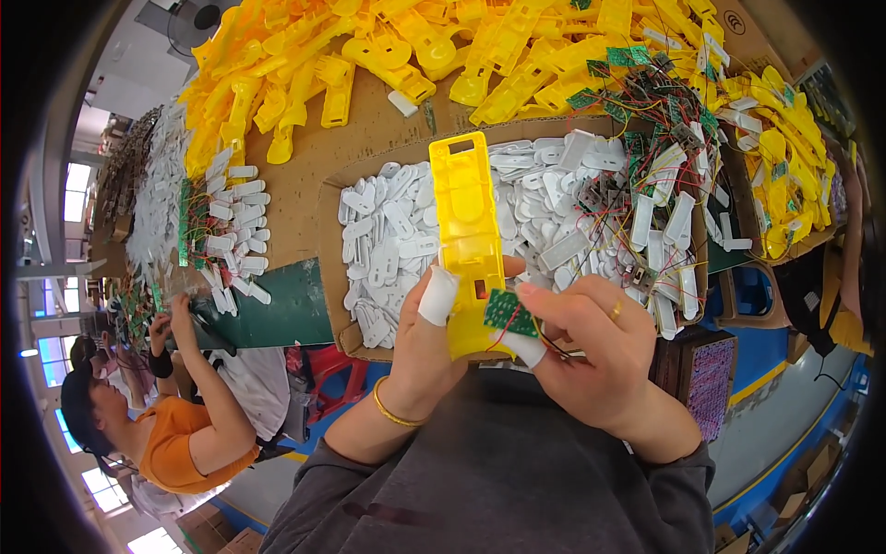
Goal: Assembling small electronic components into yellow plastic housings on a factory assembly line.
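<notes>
My left hand point(426, 325) grips a long yellow plastic housing point(464, 198) near its lower end, with the hollow side facing up. White tape wraps the left thumb. Between the thumb and fingers of my right hand point(595, 346) is a small green circuit board point(510, 313) with thin red, yellow and dark wires. The board is over the housing's lower part, just below a square opening; whether they touch I cannot tell. White wrapping also shows on a right finger. Beneath the housing stands a cardboard box point(329, 249) full of small white plastic pieces point(392, 217).
Yellow housings point(397, 55) are heaped along the far side. Wired circuit boards and white strips point(660, 175) pile over the box's right end. White pieces with boards point(235, 217) lie at left. A co-worker in orange point(189, 439) sits further left. Another box of yellow parts point(784, 175) stands far right.
</notes>
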The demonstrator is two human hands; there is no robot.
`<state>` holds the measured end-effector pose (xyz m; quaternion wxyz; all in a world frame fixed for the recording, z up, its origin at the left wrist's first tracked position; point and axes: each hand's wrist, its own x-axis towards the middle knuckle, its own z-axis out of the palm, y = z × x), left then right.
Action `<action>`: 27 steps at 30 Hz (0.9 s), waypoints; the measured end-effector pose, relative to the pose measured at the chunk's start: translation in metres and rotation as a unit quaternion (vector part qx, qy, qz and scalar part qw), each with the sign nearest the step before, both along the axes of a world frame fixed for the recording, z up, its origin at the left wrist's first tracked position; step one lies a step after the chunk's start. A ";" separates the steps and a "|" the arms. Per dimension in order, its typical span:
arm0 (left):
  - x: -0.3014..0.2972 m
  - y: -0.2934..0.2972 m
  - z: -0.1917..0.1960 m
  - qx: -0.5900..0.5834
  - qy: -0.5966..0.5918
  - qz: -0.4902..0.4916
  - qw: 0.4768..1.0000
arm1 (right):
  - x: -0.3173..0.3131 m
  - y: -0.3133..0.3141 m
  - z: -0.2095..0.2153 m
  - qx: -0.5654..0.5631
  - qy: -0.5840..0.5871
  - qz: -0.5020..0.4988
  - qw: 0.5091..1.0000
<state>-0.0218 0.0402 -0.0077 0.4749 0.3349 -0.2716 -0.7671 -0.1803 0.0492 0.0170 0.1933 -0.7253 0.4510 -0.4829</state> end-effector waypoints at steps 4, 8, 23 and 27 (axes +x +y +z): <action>0.002 0.003 -0.009 0.009 0.032 -0.043 0.999 | 0.002 -0.003 -0.002 0.056 -0.024 0.049 0.997; -0.005 0.009 -0.009 0.002 0.021 0.008 1.000 | 0.004 -0.009 -0.005 0.033 0.024 0.039 0.998; -0.012 0.014 -0.014 0.027 0.024 0.013 0.999 | -0.005 -0.015 -0.004 0.026 0.071 0.066 0.995; -0.009 0.014 -0.024 0.023 0.010 0.011 1.000 | -0.005 -0.017 -0.008 0.055 0.065 0.094 0.992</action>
